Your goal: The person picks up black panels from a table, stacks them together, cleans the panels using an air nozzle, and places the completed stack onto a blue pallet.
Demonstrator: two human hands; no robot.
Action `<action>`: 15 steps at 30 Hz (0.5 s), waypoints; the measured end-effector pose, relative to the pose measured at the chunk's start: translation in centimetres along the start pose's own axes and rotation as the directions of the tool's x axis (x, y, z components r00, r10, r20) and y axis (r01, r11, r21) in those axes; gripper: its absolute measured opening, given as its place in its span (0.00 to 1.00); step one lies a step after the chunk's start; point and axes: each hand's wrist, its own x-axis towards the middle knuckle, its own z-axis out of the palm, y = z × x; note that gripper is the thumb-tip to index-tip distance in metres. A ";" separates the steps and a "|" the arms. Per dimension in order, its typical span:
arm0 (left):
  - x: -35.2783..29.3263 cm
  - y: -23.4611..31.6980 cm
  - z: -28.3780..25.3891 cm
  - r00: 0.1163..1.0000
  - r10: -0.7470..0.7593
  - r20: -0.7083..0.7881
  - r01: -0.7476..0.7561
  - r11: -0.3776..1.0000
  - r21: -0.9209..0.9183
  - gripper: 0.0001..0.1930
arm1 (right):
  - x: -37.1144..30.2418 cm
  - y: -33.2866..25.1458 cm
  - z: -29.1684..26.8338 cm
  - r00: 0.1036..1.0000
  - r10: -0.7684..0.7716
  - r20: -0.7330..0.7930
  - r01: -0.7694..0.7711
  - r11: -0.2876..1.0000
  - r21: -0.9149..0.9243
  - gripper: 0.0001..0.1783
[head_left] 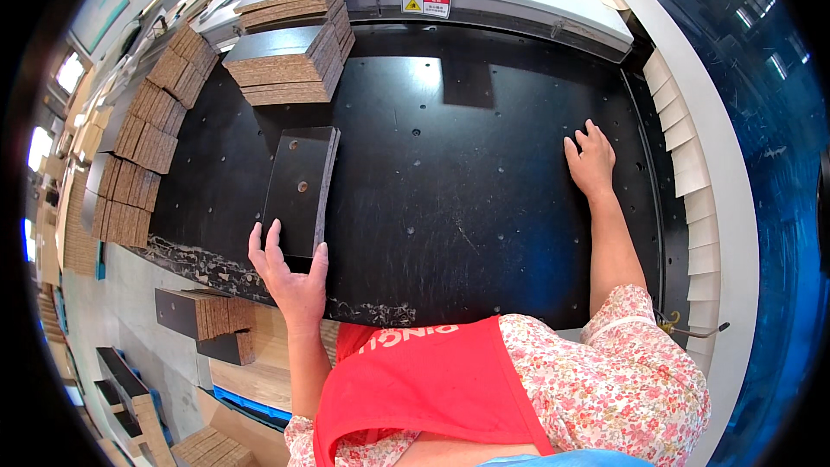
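Black boards (300, 190) are lying stacked at centre left of the frame on the dark table (484, 207). Left hand (290, 272) is gripping their near end, thumb and fingers spread around it. Right hand (591, 160) is resting flat, fingers spread, at centre right. Cork-edged stacks (290, 65) are sitting at upper left.

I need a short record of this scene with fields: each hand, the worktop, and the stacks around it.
left hand: the left hand grips the near end of a black-faced board stack, thumb on one side, fingers on the other
right hand: the right hand lies flat, palm down, on the black worktop, holding nothing
worktop: black, with small holes and scratches
far stacks: larger piles of black-topped boards at the far left of the worktop
left edge: rows of brown board stacks standing on edge
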 end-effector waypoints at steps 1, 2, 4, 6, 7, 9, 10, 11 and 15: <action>0.0 -0.1 0.0 1.000 0.003 0.000 -0.003 1.000 -0.001 0.37 | 0.0 0.0 0.0 1.000 0.000 0.004 0.000 1.000 -0.003 0.24; 0.0 -0.1 0.0 1.000 0.004 -0.003 -0.004 1.000 -0.002 0.36 | 0.0 0.0 0.0 1.000 -0.001 -0.001 0.001 1.000 0.002 0.24; -0.1 -0.3 0.1 1.000 0.007 -0.009 -0.007 1.000 -0.004 0.36 | 0.0 0.1 0.1 1.000 -0.004 -0.011 0.004 1.000 0.011 0.24; 0.0 -0.2 0.1 1.000 -0.001 -0.005 0.001 1.000 -0.006 0.36 | 0.0 0.3 0.2 1.000 -0.008 -0.015 0.009 1.000 0.010 0.24; 0.0 -0.1 0.0 1.000 -0.005 -0.002 0.005 1.000 -0.007 0.36 | 0.0 0.3 0.3 1.000 -0.011 -0.017 0.011 1.000 0.009 0.24; 0.0 0.0 0.0 1.000 -0.006 -0.001 0.006 1.000 -0.006 0.36 | 0.0 0.3 0.3 1.000 -0.012 -0.019 0.012 1.000 0.008 0.24; 0.0 0.0 0.0 1.000 -0.007 0.000 0.007 1.000 -0.006 0.36 | 0.0 0.3 0.3 1.000 -0.013 -0.020 0.013 1.000 0.007 0.24; 0.0 0.1 0.0 1.000 -0.010 0.002 0.010 1.000 -0.007 0.36 | 0.0 0.3 0.3 1.000 -0.012 -0.021 0.012 1.000 0.009 0.24; 0.0 0.0 0.0 1.000 -0.008 0.002 0.008 1.000 -0.005 0.36 | 0.0 0.2 0.3 1.000 -0.008 -0.027 0.008 1.000 0.013 0.24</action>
